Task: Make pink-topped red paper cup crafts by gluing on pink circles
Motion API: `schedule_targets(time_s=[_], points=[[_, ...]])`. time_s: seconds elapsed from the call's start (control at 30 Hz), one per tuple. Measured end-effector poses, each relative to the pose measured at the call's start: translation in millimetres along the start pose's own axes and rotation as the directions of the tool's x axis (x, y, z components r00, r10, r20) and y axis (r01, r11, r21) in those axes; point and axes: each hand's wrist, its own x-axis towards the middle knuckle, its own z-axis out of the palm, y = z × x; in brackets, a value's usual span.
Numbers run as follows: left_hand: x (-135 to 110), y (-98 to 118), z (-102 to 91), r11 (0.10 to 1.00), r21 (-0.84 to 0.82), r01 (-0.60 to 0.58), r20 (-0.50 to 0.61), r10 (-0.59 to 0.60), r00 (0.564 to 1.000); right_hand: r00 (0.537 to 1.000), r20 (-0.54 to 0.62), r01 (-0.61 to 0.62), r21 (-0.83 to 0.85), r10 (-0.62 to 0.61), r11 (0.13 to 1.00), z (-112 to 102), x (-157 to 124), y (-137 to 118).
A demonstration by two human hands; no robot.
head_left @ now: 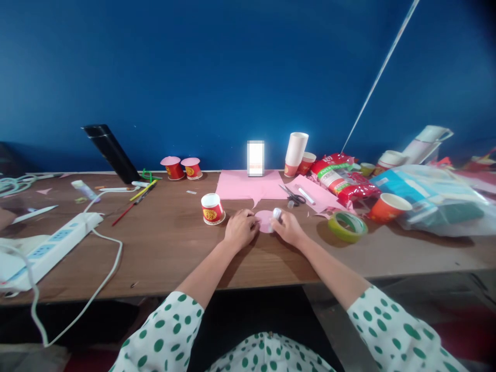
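A round piece of pink paper (265, 221) lies on the table between my hands. My left hand (242, 228) rests at its left edge, fingers bent and pressed together on the paper. In my right hand (287, 227) is a short white stick, apparently a glue stick (276, 213), held over the circle's right side. Whether its tip touches the paper cannot be made out. Left of my left hand, a red and gold paper cup (213, 211) stands upside down, its white base upward. Behind the circle lies a large pink sheet (248, 186) with a cut front edge.
Two upturned cups with pink discs on top (172, 168) stand at the back. Scissors (292, 196), green tape (347, 227), a red bag (343, 178), stacked cups (296, 152) and an orange cup (389, 207) are rightward. A power strip (54, 248) with trailing cord occupies the left.
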Motion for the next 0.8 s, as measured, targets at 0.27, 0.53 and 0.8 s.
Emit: schedule_targets(time_s=[0.27,0.53,0.8], points=[[0.0,-0.3,0.8,1.000,0.011,-0.009,-0.009,0.009,1.000,0.995,-0.092,0.044,0.060,-0.038,0.997,0.6,0.4,0.3],[0.0,0.1,0.8,1.000,0.019,-0.002,-0.011,0.003,1.000,0.997,0.015,0.082,-0.096,-0.081,0.992,5.0,-1.4,-1.1],[0.0,1.0,-1.6,1.000,0.006,0.011,0.015,-0.011,1.000,0.996,-0.004,0.085,0.109,-0.085,0.990,-0.2,-0.4,-0.1]])
